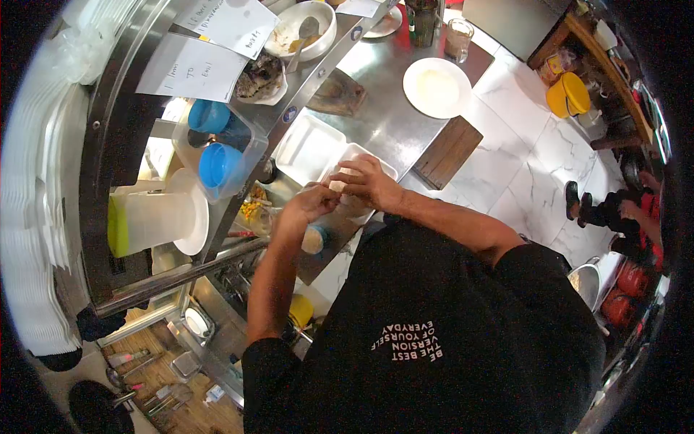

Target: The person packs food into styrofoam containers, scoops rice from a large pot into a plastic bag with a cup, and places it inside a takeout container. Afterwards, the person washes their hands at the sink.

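Observation:
My left hand point(314, 202) and my right hand point(366, 182) meet over an open white takeaway box point(309, 150). Between their closed fingertips is a small pale piece point(337, 186), too small to name. The right hand covers part of the box's right half, and its fingers curl over the piece from above. My left fingers pinch it from the left. Just below my left hand stands a small container with a blue side and pale top point(314, 239). A bag of yellow and orange bits point(254, 207) lies to its left.
A white plate point(437, 87) sits on the steel counter point(387, 101), near a wooden block point(450, 152) at its edge. On the left shelf are a bowl with a spoon point(318, 32), blue cups point(219, 166) and paper notes point(191, 69). Another person's legs point(603, 211) show far right.

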The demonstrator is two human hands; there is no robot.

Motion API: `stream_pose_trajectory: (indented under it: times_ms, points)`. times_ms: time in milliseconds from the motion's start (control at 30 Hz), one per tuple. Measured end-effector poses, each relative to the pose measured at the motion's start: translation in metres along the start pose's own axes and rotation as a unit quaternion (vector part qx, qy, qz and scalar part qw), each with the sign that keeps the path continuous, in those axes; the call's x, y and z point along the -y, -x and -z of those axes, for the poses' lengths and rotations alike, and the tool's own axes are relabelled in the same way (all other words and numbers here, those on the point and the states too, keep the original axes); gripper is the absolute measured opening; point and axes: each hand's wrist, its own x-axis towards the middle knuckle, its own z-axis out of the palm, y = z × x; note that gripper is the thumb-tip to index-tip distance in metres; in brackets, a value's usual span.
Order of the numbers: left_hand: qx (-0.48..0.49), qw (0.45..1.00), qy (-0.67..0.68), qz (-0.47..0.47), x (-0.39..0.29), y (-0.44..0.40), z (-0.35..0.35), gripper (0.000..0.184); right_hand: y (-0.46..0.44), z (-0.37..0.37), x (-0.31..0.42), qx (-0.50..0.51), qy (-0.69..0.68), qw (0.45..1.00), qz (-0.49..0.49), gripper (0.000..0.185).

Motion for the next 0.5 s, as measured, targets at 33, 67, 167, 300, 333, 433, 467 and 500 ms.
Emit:
stream_pose_trajectory:
  times_ms: [33,67,167,300,333,433,467,500]
  points:
    - [0.002,0.997,-0.057,-0.046,-0.002,0.004,-0.002,0.011,0.001,-0.002,-0.001,-0.009,-0.001,1.0,0.009,0.041]
    - [-0.008,0.996,-0.082,-0.047,-0.019,0.01,-0.009,0.01,0.002,-0.003,-0.002,-0.018,-0.002,1.0,0.019,0.044]
    - [-0.071,0.98,0.152,0.11,-0.026,0.007,-0.019,0.006,0.0,-0.001,-0.001,-0.008,0.013,0.999,0.043,0.045]
    - [-0.112,0.983,0.111,0.099,-0.052,0.018,-0.037,0.009,-0.002,-0.001,-0.002,-0.019,-0.049,0.998,0.028,0.037]
    - [-0.115,0.988,0.063,0.086,-0.049,0.019,-0.036,0.011,-0.001,-0.012,-0.008,-0.024,-0.081,0.996,-0.011,0.034]
    - [-0.159,0.982,0.011,0.1,-0.008,0.01,-0.025,0.021,0.0,-0.032,-0.02,-0.039,-0.123,0.99,-0.064,0.023]
    - [-0.211,0.972,0.03,0.094,-0.021,0.014,-0.04,0.026,-0.009,-0.013,-0.013,-0.045,-0.103,0.993,-0.037,0.019]
    - [-0.264,0.959,0.048,0.088,-0.032,0.016,-0.052,0.03,-0.015,-0.001,-0.009,-0.051,-0.084,0.995,-0.01,0.015]
